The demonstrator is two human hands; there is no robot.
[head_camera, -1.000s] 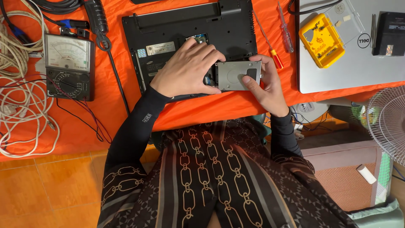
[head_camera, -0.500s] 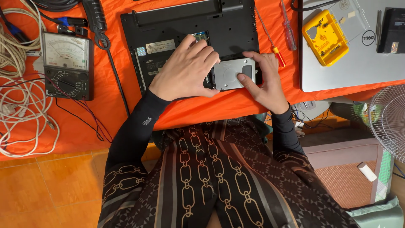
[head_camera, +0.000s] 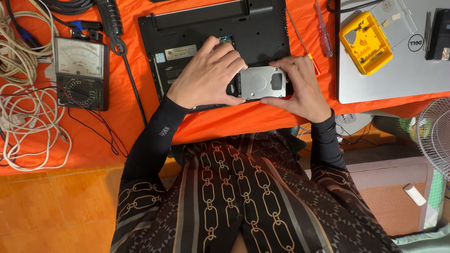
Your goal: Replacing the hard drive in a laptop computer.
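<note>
A black laptop (head_camera: 262, 28) lies upside down on the orange cloth. A silver hard drive (head_camera: 261, 82) sits at the laptop's near edge, in its open bay. My left hand (head_camera: 206, 75) rests on the laptop base with its fingertips against the drive's left edge. My right hand (head_camera: 300, 86) holds the drive's right side, thumb under its near edge and fingers over its far edge.
An analog multimeter (head_camera: 80, 72) with leads and coiled white cables (head_camera: 28, 117) lie at left. Two screwdrivers (head_camera: 323, 30) lie right of the black laptop. A closed silver laptop (head_camera: 398, 70) carries a yellow case (head_camera: 365, 43). A fan (head_camera: 436, 136) stands at right.
Both hands have closed in on the drive, and the right hand's fingers now wrap its far edge. The drive has shifted slightly left in the bay.
</note>
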